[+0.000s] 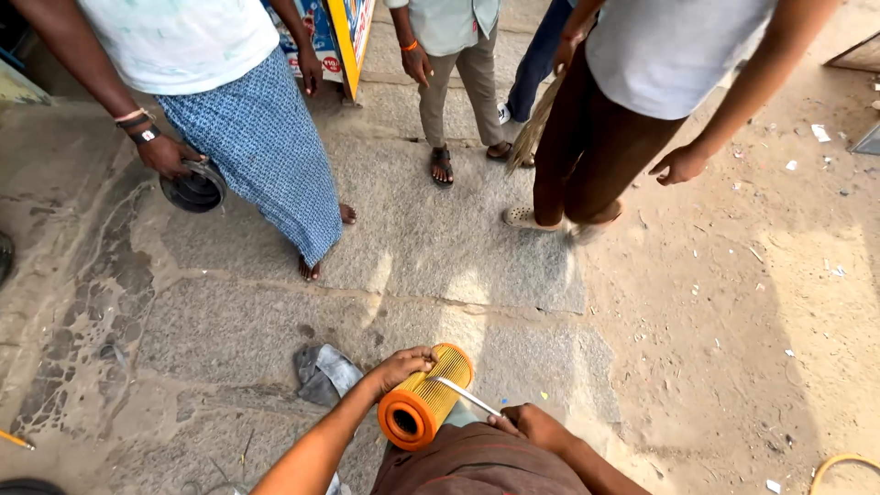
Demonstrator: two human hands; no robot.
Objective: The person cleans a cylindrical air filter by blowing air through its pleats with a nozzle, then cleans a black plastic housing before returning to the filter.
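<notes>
1. My left hand (401, 367) wraps over the top of the orange pleated filter cartridge (426, 396), fingers clenched on it, holding it above the stone paving (275, 321).
2. My right hand (532, 424) pinches a thin metal rod (465, 396); its tip rests against the filter's pleats.
3. A grey rag (323, 371) lies on the ground just beside the filter.
4. Ahead stand several people; one holds a dark round part (193, 189), another a broom (534, 124).
</notes>
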